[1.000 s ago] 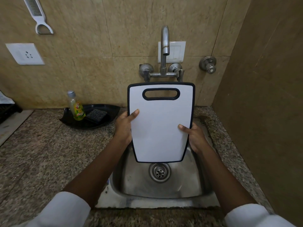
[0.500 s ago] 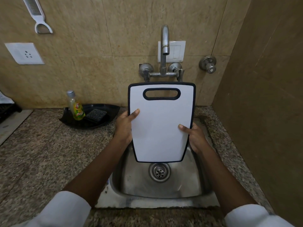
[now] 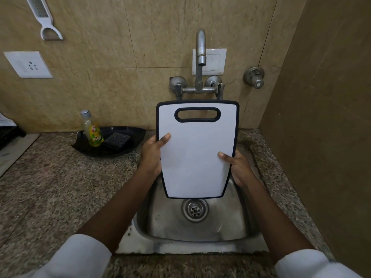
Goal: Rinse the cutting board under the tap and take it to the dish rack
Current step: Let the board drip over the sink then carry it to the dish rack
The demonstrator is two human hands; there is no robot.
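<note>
A white cutting board (image 3: 195, 151) with a dark rim and a handle slot at its top is held upright over the steel sink (image 3: 200, 235). My left hand (image 3: 153, 155) grips its left edge, thumb on the front face. My right hand (image 3: 237, 169) grips its right edge lower down, thumb also on the front. The tap (image 3: 200, 49) rises from the wall just above and behind the board's top edge. No water is visibly running from its spout. The board's back and my fingers behind it are hidden.
A black dish (image 3: 120, 146) with a soap bottle (image 3: 92, 129) and a scrub pad (image 3: 117, 139) sits left of the sink on the granite counter (image 3: 50, 187). A brown wall panel (image 3: 325, 117) closes the right side. A dark rack edge (image 3: 9, 135) shows at far left.
The board and both hands have stayed almost still; the board sits very slightly higher than before.
</note>
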